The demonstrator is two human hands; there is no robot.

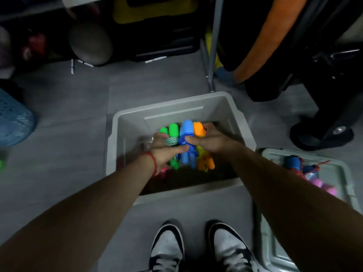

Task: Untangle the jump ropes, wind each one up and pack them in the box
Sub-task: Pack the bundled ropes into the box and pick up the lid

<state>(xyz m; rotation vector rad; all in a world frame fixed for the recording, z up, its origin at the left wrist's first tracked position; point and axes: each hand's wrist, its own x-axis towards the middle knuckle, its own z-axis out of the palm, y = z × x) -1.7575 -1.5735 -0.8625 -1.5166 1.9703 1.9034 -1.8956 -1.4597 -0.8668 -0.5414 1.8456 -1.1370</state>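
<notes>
Both arms are reaching straight out and down over the grey box [125, 122], forearms angling in from seven and five o'clock so the hands are meeting above its middle. The left hand [167, 152], a red string bracelet [152, 160] on its wrist, is curling its fingers round the green-handled rope [172, 132], thumb pressing across the green-and-white wound cord. The right hand [210, 143] is gripping from the three o'clock side, fingers wrapping over the orange-handled rope [199, 129] and thumb lying against the blue-handled rope [186, 132], whose blue coils are bunching between the two thumbs. All three bundles are being held together as one cluster, handles pointing towards twelve o'clock, just inside the box's opening. Something pink is showing low in the box at seven o'clock, too dark to identify. At four o'clock the box lid [337, 169] is lying on the floor with more ropes [306, 169] piled on it, blue, red and pink. No lettering or brand is readable anywhere; everything is too dim and blurred. The person's grey-and-black sneakers [169, 244] are standing at six o'clock.
</notes>
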